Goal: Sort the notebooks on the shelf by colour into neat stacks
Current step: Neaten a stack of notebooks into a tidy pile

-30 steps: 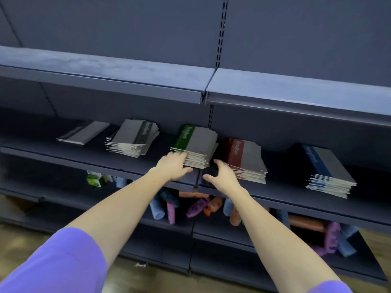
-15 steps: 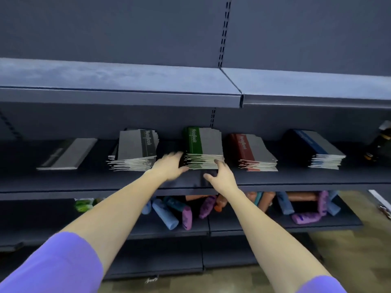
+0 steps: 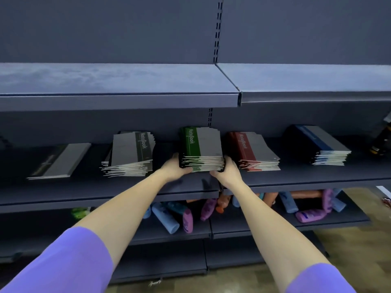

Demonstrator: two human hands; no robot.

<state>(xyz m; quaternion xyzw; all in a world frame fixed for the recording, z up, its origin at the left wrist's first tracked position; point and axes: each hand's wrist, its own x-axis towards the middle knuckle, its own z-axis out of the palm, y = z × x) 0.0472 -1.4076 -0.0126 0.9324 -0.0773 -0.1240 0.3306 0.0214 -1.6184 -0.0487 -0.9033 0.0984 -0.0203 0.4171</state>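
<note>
1. Green stack (image 3: 201, 152), mid shelf (image 3: 296, 176), cover reads "NoteBook".
2. Left hand (image 3: 174, 168) holds its 9 o'clock side, right hand (image 3: 227, 170) its 3 o'clock side; fingers mostly hidden behind the stack.
3. Red stack (image 3: 252, 153) at 3 o'clock: same label.

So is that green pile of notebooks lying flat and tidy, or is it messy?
Flat but not yet tidy: the green stack lies on the shelf with page edges jutting unevenly, while the left hand and right hand grip its sides.

Both hands, left hand (image 3: 174, 167) and right hand (image 3: 227, 171), clasp the green notebook stack (image 3: 201, 152) on the shelf (image 3: 306, 176), between black stack (image 3: 131, 157) and red stack (image 3: 254, 154).
</note>
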